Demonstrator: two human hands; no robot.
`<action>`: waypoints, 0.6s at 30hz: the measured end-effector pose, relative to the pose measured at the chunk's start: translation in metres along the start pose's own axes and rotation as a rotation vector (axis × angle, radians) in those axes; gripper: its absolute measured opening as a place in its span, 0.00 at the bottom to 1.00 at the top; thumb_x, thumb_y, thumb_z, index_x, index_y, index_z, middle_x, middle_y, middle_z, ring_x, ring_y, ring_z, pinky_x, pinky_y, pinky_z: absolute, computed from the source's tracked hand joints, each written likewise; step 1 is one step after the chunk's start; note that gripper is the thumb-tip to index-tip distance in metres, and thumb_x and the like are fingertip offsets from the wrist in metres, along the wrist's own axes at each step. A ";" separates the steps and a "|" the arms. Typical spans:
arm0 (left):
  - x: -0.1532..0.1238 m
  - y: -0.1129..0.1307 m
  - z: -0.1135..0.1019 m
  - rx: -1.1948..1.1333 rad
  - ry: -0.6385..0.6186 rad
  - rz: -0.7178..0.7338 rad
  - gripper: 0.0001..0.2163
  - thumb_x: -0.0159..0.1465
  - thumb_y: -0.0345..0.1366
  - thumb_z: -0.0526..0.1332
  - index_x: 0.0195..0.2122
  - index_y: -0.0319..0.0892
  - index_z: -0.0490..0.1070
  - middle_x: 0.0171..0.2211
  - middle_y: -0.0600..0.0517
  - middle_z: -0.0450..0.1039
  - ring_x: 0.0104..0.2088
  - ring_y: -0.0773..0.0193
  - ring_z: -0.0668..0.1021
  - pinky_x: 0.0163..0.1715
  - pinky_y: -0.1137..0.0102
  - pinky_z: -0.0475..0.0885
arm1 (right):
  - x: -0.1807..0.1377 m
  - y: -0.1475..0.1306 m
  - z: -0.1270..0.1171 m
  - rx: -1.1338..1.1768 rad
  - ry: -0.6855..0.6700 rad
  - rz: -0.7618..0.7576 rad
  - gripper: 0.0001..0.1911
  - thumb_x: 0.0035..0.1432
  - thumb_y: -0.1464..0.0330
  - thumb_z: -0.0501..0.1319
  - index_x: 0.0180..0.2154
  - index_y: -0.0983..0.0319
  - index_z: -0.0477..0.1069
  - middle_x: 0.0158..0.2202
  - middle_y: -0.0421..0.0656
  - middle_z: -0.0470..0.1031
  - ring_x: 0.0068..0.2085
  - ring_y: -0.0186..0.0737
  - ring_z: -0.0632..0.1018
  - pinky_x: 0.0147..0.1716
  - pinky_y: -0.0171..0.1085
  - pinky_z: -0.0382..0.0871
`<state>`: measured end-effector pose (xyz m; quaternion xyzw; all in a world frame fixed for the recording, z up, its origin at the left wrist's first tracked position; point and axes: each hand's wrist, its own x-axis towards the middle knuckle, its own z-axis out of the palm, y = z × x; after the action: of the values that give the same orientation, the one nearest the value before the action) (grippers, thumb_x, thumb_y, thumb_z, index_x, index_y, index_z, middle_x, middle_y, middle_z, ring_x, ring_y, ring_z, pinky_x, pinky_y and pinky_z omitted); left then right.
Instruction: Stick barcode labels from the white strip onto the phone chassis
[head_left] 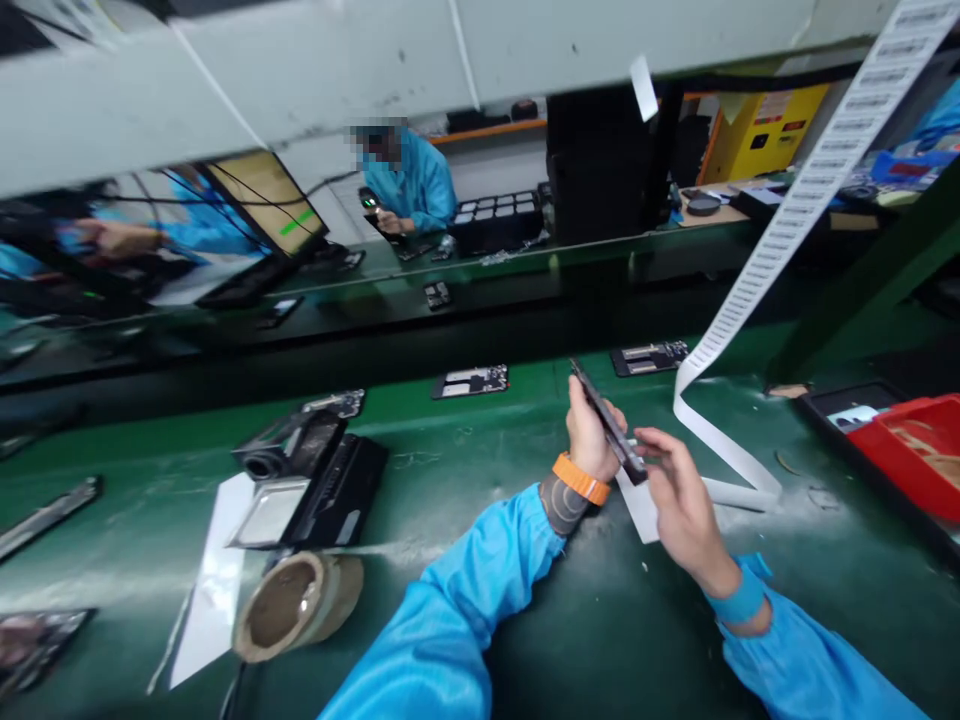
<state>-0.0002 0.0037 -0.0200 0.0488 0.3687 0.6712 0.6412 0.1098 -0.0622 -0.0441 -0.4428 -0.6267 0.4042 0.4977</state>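
Note:
My left hand (589, 435) is wrapped around a dark, thin phone body (609, 425), held tilted and seen nearly edge-on above the green bench. My right hand (684, 505) is beside its lower end, fingers bent and apart, with the fingertips close to the phone body's edge. Whether they touch it I cannot tell. Below the hands lies a white sheet (640, 508). Opened phone bodies with bare circuit boards lie along the back of the bench, one in the middle (471, 381) and one farther right (649, 358).
A long strip of barcode labels (795, 210) hangs down to the bench at right. A red bin (911, 450) sits in a black tray at the right edge. Left of me are a black device (307, 470) and a tape roll (289, 605). Across the bench a person (412, 180) works.

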 end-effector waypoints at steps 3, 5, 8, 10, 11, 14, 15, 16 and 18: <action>0.004 0.003 0.005 0.052 0.099 0.076 0.19 0.67 0.54 0.54 0.31 0.42 0.64 0.22 0.54 0.67 0.23 0.66 0.72 0.25 0.71 0.68 | 0.004 0.014 -0.009 0.034 -0.004 0.072 0.23 0.59 0.55 0.63 0.52 0.61 0.71 0.42 0.49 0.79 0.40 0.47 0.79 0.38 0.42 0.75; 0.008 0.019 -0.002 0.062 -0.041 0.073 0.18 0.67 0.53 0.55 0.35 0.42 0.67 0.28 0.52 0.72 0.28 0.65 0.76 0.28 0.71 0.71 | 0.012 0.018 -0.021 0.080 0.030 0.214 0.20 0.56 0.54 0.66 0.43 0.62 0.76 0.31 0.45 0.79 0.30 0.43 0.77 0.30 0.39 0.73; 0.008 0.063 -0.028 0.348 -0.383 -0.044 0.16 0.61 0.51 0.64 0.41 0.43 0.71 0.33 0.52 0.76 0.29 0.64 0.78 0.27 0.71 0.72 | 0.030 0.014 -0.042 0.375 -0.098 0.456 0.21 0.52 0.53 0.69 0.37 0.64 0.77 0.26 0.44 0.77 0.24 0.37 0.73 0.21 0.34 0.68; 0.007 0.092 -0.051 0.518 -0.488 -0.189 0.17 0.50 0.38 0.75 0.35 0.35 0.74 0.27 0.47 0.76 0.23 0.60 0.78 0.21 0.71 0.69 | 0.038 0.008 -0.052 0.542 -0.194 0.591 0.21 0.51 0.53 0.71 0.36 0.65 0.78 0.27 0.45 0.77 0.24 0.36 0.73 0.18 0.31 0.65; 0.008 0.104 -0.061 0.614 -0.525 -0.292 0.17 0.47 0.35 0.76 0.33 0.32 0.74 0.23 0.45 0.74 0.20 0.58 0.77 0.17 0.71 0.67 | 0.041 0.005 -0.054 0.595 -0.198 0.643 0.21 0.50 0.54 0.72 0.36 0.64 0.78 0.28 0.46 0.78 0.25 0.36 0.74 0.17 0.31 0.64; 0.030 0.126 -0.076 0.744 -0.304 -0.279 0.11 0.52 0.32 0.73 0.28 0.31 0.73 0.17 0.49 0.69 0.14 0.64 0.72 0.15 0.74 0.61 | 0.043 -0.002 -0.057 0.705 -0.061 0.687 0.24 0.47 0.54 0.74 0.42 0.61 0.78 0.41 0.49 0.81 0.31 0.40 0.78 0.21 0.32 0.69; 0.044 0.129 -0.074 0.733 -0.203 -0.196 0.09 0.56 0.31 0.71 0.28 0.32 0.72 0.18 0.51 0.68 0.14 0.68 0.71 0.16 0.75 0.62 | 0.044 -0.003 -0.058 0.719 -0.007 0.671 0.26 0.46 0.54 0.74 0.44 0.60 0.77 0.45 0.50 0.80 0.34 0.42 0.79 0.23 0.33 0.70; 0.062 0.132 -0.068 0.705 -0.117 -0.102 0.08 0.60 0.32 0.68 0.29 0.33 0.72 0.20 0.52 0.69 0.16 0.70 0.71 0.18 0.75 0.64 | 0.045 -0.003 -0.059 0.717 0.037 0.648 0.28 0.45 0.53 0.74 0.46 0.60 0.77 0.47 0.50 0.79 0.35 0.42 0.79 0.24 0.34 0.71; 0.103 0.140 -0.048 0.654 -0.027 0.029 0.07 0.66 0.35 0.63 0.38 0.34 0.72 0.30 0.50 0.73 0.26 0.69 0.75 0.27 0.73 0.72 | 0.046 -0.002 -0.062 0.665 0.067 0.593 0.28 0.46 0.51 0.73 0.45 0.61 0.76 0.45 0.51 0.80 0.33 0.41 0.78 0.25 0.35 0.71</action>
<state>-0.1592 0.0881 -0.0184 0.2661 0.5556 0.5255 0.5868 0.1652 -0.0141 -0.0192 -0.4321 -0.2920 0.6946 0.4956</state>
